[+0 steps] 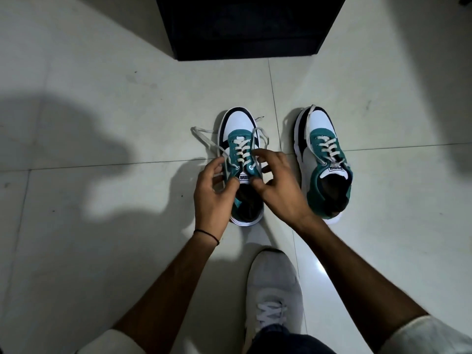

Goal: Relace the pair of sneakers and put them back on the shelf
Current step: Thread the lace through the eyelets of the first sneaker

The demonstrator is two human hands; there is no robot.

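Two teal, white and black sneakers stand side by side on the floor, toes pointing away from me. The left sneaker [241,129] has a white lace [204,136] through its eyelets, with loose ends trailing to the left and over the toe. My left hand [213,192] pinches the lace at the shoe's left top eyelet. My right hand [278,185] pinches at the tongue, its fingers spread over the right eyelets. The right sneaker [323,159] sits untouched, its lace running up over the toe.
A black shelf unit [245,26] stands on the pale tiled floor [102,123] just beyond the shoes. My own foot in a white sneaker [274,287] is planted below the hands. A dark shadow lies across the tiles at left.
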